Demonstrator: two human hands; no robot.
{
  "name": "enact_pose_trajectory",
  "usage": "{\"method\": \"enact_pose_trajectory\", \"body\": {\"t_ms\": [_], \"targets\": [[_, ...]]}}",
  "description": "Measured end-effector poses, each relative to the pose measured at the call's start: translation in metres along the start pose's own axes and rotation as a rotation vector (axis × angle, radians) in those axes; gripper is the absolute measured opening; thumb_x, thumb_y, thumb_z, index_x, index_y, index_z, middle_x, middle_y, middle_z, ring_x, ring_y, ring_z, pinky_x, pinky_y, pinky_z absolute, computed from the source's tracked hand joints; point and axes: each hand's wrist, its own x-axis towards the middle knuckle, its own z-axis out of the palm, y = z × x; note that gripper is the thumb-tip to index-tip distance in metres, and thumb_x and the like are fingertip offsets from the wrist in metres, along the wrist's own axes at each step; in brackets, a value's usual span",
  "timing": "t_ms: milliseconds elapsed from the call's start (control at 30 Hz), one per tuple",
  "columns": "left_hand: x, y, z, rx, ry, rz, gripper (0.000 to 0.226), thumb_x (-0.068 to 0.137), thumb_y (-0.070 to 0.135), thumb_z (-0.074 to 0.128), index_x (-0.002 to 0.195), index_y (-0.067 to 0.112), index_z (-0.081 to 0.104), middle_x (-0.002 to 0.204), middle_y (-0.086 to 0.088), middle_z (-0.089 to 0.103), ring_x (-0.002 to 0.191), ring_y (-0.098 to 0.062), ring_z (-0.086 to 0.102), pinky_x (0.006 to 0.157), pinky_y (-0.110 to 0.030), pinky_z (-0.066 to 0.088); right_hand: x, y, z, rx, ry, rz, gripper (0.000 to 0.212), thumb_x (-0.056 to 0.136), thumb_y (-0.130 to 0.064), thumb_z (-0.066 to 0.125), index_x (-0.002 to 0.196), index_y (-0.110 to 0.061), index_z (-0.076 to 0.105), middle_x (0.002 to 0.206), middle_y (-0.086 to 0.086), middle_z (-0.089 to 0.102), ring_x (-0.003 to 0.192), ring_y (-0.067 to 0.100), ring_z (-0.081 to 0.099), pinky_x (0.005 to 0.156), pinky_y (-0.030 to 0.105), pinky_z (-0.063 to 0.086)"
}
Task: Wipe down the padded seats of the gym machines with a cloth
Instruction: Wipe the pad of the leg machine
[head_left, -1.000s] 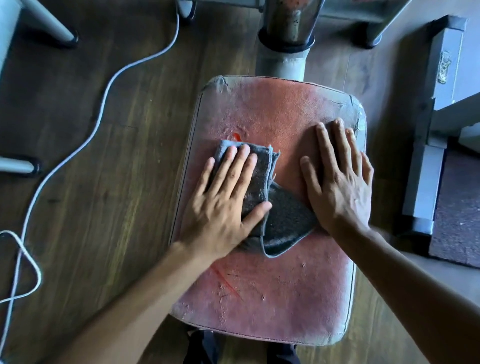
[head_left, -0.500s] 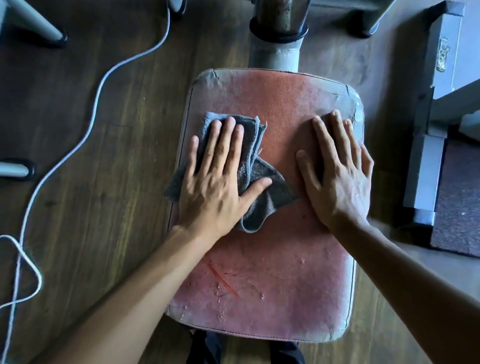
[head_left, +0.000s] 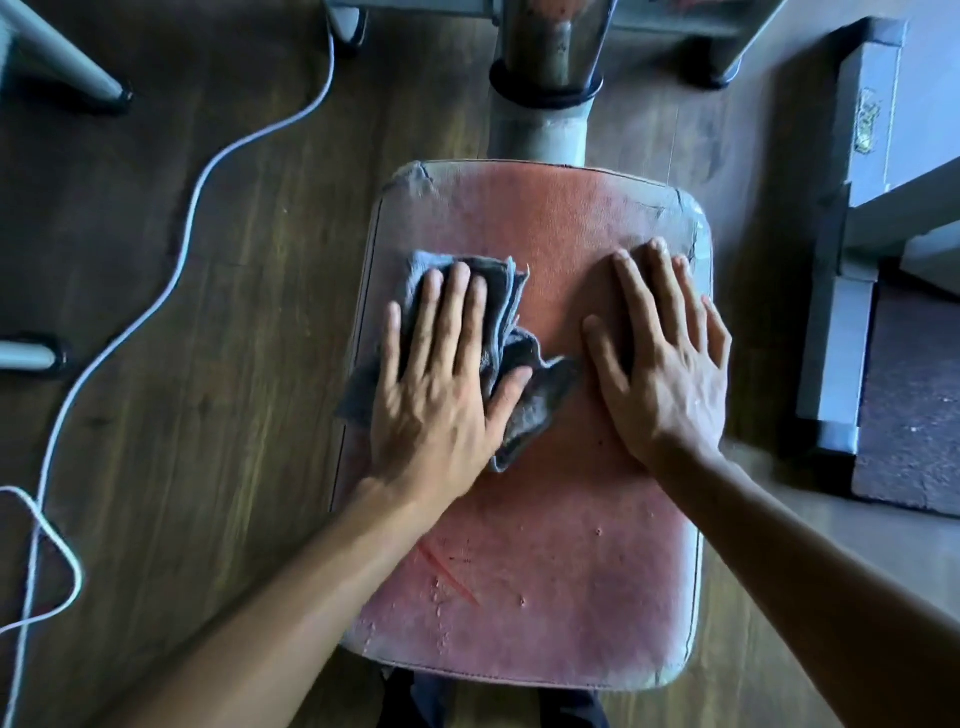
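Note:
A worn red padded seat (head_left: 545, 571) fills the middle of the head view, cracked and scratched near its front. A crumpled grey cloth (head_left: 524, 400) lies on its left half, one corner hanging over the left edge. My left hand (head_left: 441, 384) presses flat on the cloth, fingers spread, thumb pinning a fold. My right hand (head_left: 670, 364) rests flat and bare on the seat's right side, just right of the cloth.
A grey metal post (head_left: 545, 104) rises behind the seat. A white cable (head_left: 197, 187) snakes over the wooden floor at left, beside metal legs (head_left: 62, 57). A grey machine frame (head_left: 852, 291) and a dark mat (head_left: 914, 405) stand to the right.
My left hand has slid the cloth from the seat's middle to its left edge, where a corner now hangs over. My right hand has stayed put.

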Motion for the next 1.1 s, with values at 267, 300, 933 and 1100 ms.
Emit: {"method": "enact_pose_trajectory", "body": {"t_ms": [267, 300, 933, 1100], "targets": [[0.000, -0.002, -0.002, -0.043, -0.039, 0.026, 0.089, 0.092, 0.071, 0.027, 0.156, 0.010, 0.014, 0.165, -0.006, 0.009, 0.152, -0.021, 0.004, 0.123, -0.050, 0.006, -0.001, 0.001, 0.001, -0.010, 0.002, 0.012, 0.059, 0.100, -0.055, 0.029, 0.155, -0.034, 0.021, 0.165, -0.004, 0.013, 0.152, 0.013, 0.010, 0.121, 0.039, 0.015], [0.000, -0.003, -0.004, -0.111, -0.044, 0.024, 0.089, 0.092, 0.070, 0.027, 0.156, 0.010, 0.015, 0.165, -0.005, 0.009, 0.152, -0.020, 0.002, 0.123, -0.049, 0.004, -0.001, 0.000, 0.001, -0.012, 0.001, 0.007, 0.059, 0.100, -0.055, 0.029, 0.155, -0.034, 0.021, 0.165, -0.004, 0.013, 0.152, 0.013, 0.010, 0.121, 0.039, 0.015], [0.028, -0.003, 0.006, -0.094, 0.171, -0.046, 0.070, 0.098, 0.059, 0.037, 0.150, 0.013, 0.036, 0.160, -0.008, 0.027, 0.149, -0.029, 0.022, 0.117, -0.054, 0.023, -0.002, -0.001, 0.003, 0.005, 0.020, 0.018, 0.058, 0.100, -0.054, 0.030, 0.154, -0.035, 0.023, 0.164, -0.005, 0.014, 0.151, 0.013, 0.010, 0.121, 0.035, 0.011], [0.026, -0.007, 0.006, -0.164, 0.153, -0.005, 0.072, 0.101, 0.059, 0.018, 0.153, 0.010, 0.028, 0.161, -0.007, 0.025, 0.151, -0.027, 0.016, 0.121, -0.051, 0.014, -0.001, -0.001, 0.003, -0.005, 0.023, 0.015, 0.058, 0.101, -0.055, 0.030, 0.154, -0.035, 0.022, 0.165, -0.006, 0.014, 0.151, 0.012, 0.009, 0.122, 0.036, 0.011]]}}
